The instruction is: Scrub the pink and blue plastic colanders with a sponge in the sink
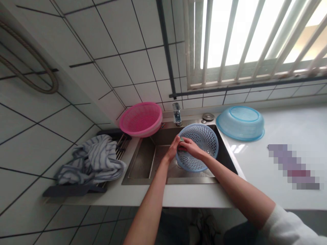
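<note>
Over the sink [143, 163], the blue colander [204, 143] is held tilted on its side, its hollow facing the person. The left hand [173, 148] curls closed around its near rim. The right hand [191, 148] has its fingers pinched on a small green-edged pad [181, 140] against the colander's inside. A pink colander [140, 119] sits at the sink's far left corner, and an upturned pale blue basin [240, 123] rests on the desk [255, 163].

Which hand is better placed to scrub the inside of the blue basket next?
Right, probably. The right hand lies inside the blue basket on the sponge, while the left hand grips the basket's left rim, holding it tilted over the sink.
</note>
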The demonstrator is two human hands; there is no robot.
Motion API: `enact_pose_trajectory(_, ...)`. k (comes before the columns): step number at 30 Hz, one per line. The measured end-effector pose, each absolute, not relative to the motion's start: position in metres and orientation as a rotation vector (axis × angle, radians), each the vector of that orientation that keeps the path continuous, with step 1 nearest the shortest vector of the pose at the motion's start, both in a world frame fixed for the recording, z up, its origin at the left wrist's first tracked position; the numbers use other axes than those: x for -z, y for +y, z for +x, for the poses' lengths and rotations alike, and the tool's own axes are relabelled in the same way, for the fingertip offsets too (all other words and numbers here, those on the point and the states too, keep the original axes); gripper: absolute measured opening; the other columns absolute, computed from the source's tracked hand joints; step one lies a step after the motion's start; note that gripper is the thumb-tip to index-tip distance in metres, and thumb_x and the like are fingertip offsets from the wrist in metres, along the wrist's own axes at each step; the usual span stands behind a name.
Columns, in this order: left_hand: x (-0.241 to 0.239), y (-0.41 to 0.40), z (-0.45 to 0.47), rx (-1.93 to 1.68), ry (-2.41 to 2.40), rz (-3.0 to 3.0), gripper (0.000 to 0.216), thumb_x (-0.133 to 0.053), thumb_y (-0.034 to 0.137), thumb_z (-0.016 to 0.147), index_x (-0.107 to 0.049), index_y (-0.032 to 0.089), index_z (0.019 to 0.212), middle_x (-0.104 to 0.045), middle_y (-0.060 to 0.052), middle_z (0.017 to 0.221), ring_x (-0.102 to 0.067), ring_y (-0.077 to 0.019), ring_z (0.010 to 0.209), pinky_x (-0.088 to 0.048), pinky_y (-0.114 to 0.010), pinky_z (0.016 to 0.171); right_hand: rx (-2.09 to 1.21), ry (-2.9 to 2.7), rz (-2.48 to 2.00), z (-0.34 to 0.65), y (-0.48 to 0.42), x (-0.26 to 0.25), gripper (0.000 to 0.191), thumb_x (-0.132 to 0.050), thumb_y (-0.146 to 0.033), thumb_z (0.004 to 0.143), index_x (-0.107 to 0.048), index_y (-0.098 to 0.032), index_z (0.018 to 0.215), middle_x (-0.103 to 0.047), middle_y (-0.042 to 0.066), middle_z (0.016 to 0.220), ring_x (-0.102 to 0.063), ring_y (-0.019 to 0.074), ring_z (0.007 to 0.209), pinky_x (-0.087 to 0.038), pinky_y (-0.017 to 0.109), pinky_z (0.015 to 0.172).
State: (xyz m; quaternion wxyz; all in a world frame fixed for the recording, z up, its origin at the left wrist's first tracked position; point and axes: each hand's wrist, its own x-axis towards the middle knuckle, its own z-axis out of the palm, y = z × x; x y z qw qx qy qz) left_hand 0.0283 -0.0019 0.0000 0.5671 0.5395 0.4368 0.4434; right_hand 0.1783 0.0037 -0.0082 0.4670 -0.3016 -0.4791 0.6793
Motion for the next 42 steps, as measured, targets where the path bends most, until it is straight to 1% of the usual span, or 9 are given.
enact_pose_trajectory(5, -0.002, -0.003, 0.032, -1.017, 0.926, 1.283, 0.069, -0.058, 0.072, 0.091, -0.061, 0.028, 0.144, -0.057, -0.005, 0.156, -0.04, -0.0306, 0.153, -0.024, -0.045, 0.129, -1.49, -1.018, -0.784, 0.193, 0.015, 0.004, 0.024, -0.075, -0.042, 0.075, -0.067, -0.024, 0.089, -0.07, 0.001, 0.093, -0.064, 0.0202, 0.092, -0.053, 0.035, 0.091)
enact_pose_trajectory(10, -0.007, -0.007, 0.03, -0.986, 0.915, 1.201, 0.072, -0.069, 0.07, 0.085, -0.057, 0.025, 0.139, -0.069, -0.009, 0.132, -0.062, -0.0308, 0.129, -0.042, -0.049, 0.117, -1.522, -1.188, -0.814, 0.193, 0.014, 0.009, 0.022, -0.073, -0.043, 0.078, -0.068, -0.024, 0.089, -0.067, 0.0, 0.086, -0.06, 0.0181, 0.08, -0.051, 0.032, 0.079)
enact_pose_trajectory(12, -0.008, -0.007, 0.026, -0.971, 0.946, 1.144, 0.076, -0.073, 0.069, 0.082, -0.053, 0.026, 0.141, -0.071, -0.008, 0.127, -0.065, -0.0301, 0.122, -0.046, -0.049, 0.113, -1.575, -1.35, -0.78, 0.182, 0.008, 0.015, 0.023, -0.073, -0.041, 0.079, -0.071, -0.023, 0.093, -0.068, 0.001, 0.087, -0.059, 0.0178, 0.077, -0.05, 0.031, 0.076)
enact_pose_trajectory(15, -0.006, -0.006, 0.023, -0.99, 0.979, 1.145, 0.08, -0.074, 0.067, 0.081, -0.049, 0.029, 0.148, -0.067, -0.008, 0.138, -0.061, -0.0312, 0.132, -0.042, -0.048, 0.117, -1.572, -1.475, -0.757, 0.174, 0.004, 0.019, 0.024, -0.073, -0.04, 0.079, -0.072, -0.021, 0.093, -0.068, 0.001, 0.085, -0.057, 0.0176, 0.075, -0.049, 0.031, 0.073)
enact_pose_trajectory(19, -0.001, 0.0, 0.029, -1.021, 0.968, 1.212, 0.07, -0.067, 0.069, 0.087, -0.061, 0.027, 0.142, -0.06, -0.007, 0.152, -0.048, -0.0325, 0.146, -0.033, -0.046, 0.125, -1.455, -1.34, -0.781, 0.187, 0.014, 0.011, 0.024, -0.073, -0.043, 0.08, -0.071, -0.022, 0.091, -0.069, 0.002, 0.089, -0.059, 0.0193, 0.082, -0.051, 0.032, 0.079)
enact_pose_trajectory(21, 0.002, 0.002, 0.031, -1.032, 0.944, 1.22, 0.068, -0.063, 0.071, 0.089, -0.062, 0.028, 0.143, -0.058, -0.005, 0.155, -0.045, -0.0313, 0.149, -0.031, -0.045, 0.126, -1.412, -1.224, -0.798, 0.191, 0.018, 0.008, 0.024, -0.071, -0.045, 0.081, -0.07, -0.024, 0.092, -0.069, 0.002, 0.093, -0.06, 0.0199, 0.087, -0.052, 0.033, 0.083)
enact_pose_trajectory(27, 0.002, 0.002, 0.028, -1.091, 1.01, 1.223, 0.077, -0.057, 0.077, 0.089, -0.063, 0.024, 0.143, -0.064, -0.008, 0.147, -0.049, -0.0328, 0.146, -0.028, -0.046, 0.127, -1.51, -1.51, -0.748, 0.175, 0.004, 0.015, 0.018, -0.07, -0.039, 0.082, -0.068, -0.021, 0.084, -0.064, 0.0, 0.079, -0.055, 0.0173, 0.074, -0.048, 0.032, 0.074)
enact_pose_trajectory(34, 0.002, 0.0, 0.037, -1.051, 0.799, 1.2, 0.067, -0.057, 0.07, 0.094, -0.058, 0.029, 0.147, -0.059, -0.006, 0.154, -0.044, -0.0318, 0.15, -0.028, -0.048, 0.127, -1.38, -1.088, -0.87, 0.203, 0.022, 0.002, 0.025, -0.071, -0.046, 0.079, -0.067, -0.024, 0.09, -0.069, 0.003, 0.095, -0.062, 0.0207, 0.09, -0.053, 0.034, 0.086)
enact_pose_trajectory(42, 0.002, 0.003, 0.026, -1.13, 0.966, 1.314, 0.066, -0.06, 0.073, 0.09, -0.065, 0.027, 0.137, -0.066, -0.007, 0.144, -0.051, -0.0329, 0.142, -0.029, -0.045, 0.125, -1.569, -1.423, -0.792, 0.173, 0.005, 0.018, 0.023, -0.071, -0.043, 0.081, -0.068, -0.022, 0.091, -0.069, 0.004, 0.089, -0.06, 0.0196, 0.08, -0.053, 0.033, 0.075)
